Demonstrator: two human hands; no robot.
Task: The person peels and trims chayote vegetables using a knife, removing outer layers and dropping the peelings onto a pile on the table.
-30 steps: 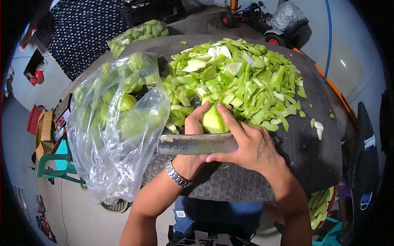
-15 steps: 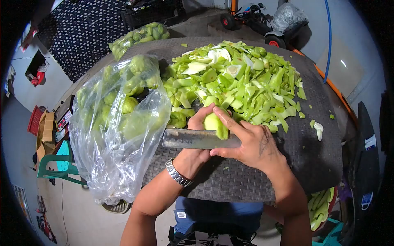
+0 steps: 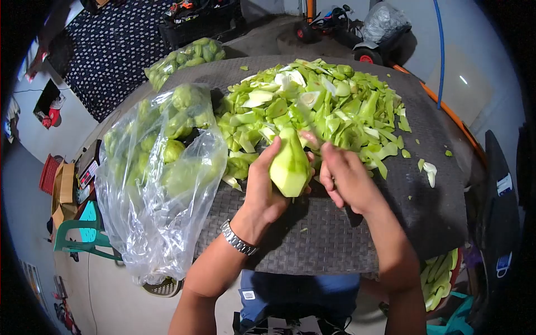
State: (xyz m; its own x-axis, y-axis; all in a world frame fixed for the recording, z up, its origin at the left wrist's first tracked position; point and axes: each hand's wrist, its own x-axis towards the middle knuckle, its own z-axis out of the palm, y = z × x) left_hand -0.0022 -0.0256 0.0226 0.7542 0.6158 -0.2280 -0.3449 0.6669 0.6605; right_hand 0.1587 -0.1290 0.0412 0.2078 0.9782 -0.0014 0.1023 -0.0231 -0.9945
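My left hand [image 3: 260,187] is wrapped around a partly peeled chayote [image 3: 290,164], held upright with its pale, cut end towards me. Just to the right of it, my right hand [image 3: 350,180] is closed in a grip; the knife it held a moment earlier is barely visible now, blurred and seen nearly edge-on. Beyond both hands a big heap of green peelings [image 3: 357,111] covers the far part of the dark woven tabletop [image 3: 335,245]. A clear plastic bag [image 3: 153,229] of whole chayotes lies to the left of my left hand.
Another bag of chayotes [image 3: 192,56] sits at the table's far left edge. Peeled pieces fill a container [image 3: 438,276] below the right edge. A green plastic chair [image 3: 84,234] stands at left. A wheeled cart [image 3: 368,42] is beyond the table.
My right hand has drawn away to the right, taking the knife off the chayote. The left hand has turned the chayote more upright, showing its peeled lower end.
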